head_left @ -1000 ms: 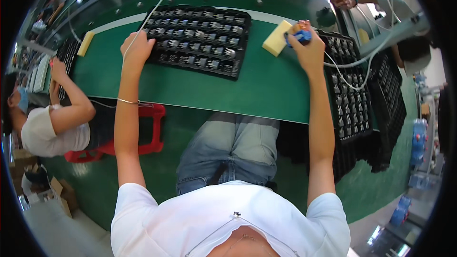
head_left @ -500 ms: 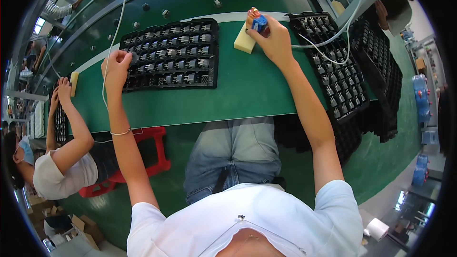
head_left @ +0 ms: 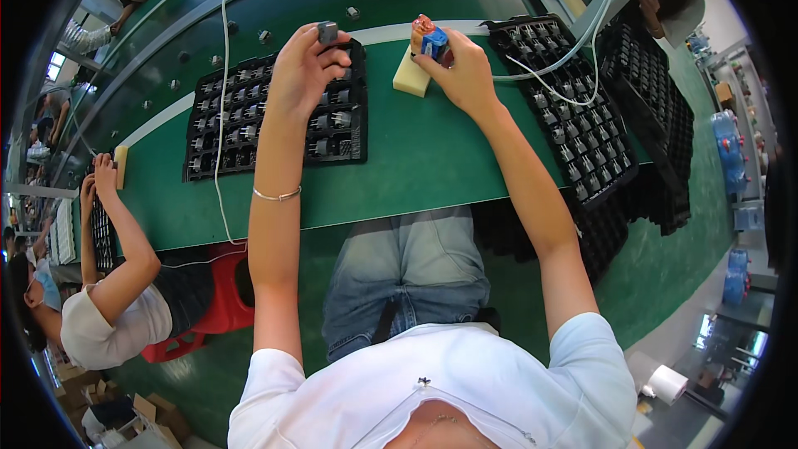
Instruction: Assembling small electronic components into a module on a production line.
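Note:
My left hand [head_left: 301, 71] is raised over the right half of a black tray [head_left: 359, 129]. Between its thumb and fingertips it grips a small dark grey block-shaped component [head_left: 327, 32]. Rows of small grey parts with metal pins fill the tray's pockets. My right hand [head_left: 467, 75] is closed round a small blue and orange object [head_left: 430, 40], whose kind I cannot make out. That object is at the upper end of a pale yellow sponge block [head_left: 411, 79]; whether they touch is hard to see.
A second black tray of pinned parts [head_left: 573, 116] lies at the right, beside stacked black trays [head_left: 652, 91]. White cables [head_left: 223, 116] hang across the bench. Loose components [head_left: 264, 36] are scattered on the green surface beyond. A co-worker [head_left: 116, 308] sits at the left near a red stool [head_left: 229, 291].
My left hand has moved right and up from the tray's left edge, and the grey component now shows in its fingers. My right hand has barely shifted.

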### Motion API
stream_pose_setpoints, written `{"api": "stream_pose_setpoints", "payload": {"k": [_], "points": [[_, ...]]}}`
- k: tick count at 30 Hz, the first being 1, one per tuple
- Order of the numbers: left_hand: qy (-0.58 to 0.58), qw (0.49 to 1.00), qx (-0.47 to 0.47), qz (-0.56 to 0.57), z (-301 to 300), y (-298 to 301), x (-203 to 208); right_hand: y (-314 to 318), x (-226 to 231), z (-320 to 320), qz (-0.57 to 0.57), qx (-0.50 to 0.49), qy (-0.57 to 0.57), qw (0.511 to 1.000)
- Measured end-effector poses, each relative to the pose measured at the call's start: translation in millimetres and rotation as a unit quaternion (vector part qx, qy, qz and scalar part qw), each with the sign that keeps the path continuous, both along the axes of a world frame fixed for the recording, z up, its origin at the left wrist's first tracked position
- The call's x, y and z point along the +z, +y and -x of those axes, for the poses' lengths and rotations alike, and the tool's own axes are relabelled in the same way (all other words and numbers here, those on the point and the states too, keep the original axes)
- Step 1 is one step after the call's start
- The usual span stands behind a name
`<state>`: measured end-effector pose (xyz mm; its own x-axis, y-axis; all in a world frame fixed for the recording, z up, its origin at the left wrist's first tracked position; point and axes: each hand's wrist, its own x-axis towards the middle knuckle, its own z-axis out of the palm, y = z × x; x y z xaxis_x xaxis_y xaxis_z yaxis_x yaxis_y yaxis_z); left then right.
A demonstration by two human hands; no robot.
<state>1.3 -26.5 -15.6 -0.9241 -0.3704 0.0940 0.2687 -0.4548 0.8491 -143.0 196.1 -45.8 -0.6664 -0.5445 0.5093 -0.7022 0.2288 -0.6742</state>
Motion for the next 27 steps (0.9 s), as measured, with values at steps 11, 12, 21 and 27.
{"api": "stream_pose_setpoints", "payload": {"k": [11, 12, 21, 27], "points": [[0.004, 0.993, 0.041, -0.108, 26, -6, -25, 0, 0, -1, -0.014, -0.029, 0.013, 0.999], [-0.003, 0.992, 0.035, -0.119, 25, -6, -27, 0, 0, -1, -0.007, -0.036, 0.022, 0.999], [-0.002, 0.997, -0.013, -0.078, 17, -1, -35, 0, 1, -1, -0.004, -0.031, 0.021, 0.999], [-0.038, 0.997, 0.049, -0.055, 17, 6, -29, -1, 0, 0, -0.002, -0.024, 0.024, 0.999]]}}
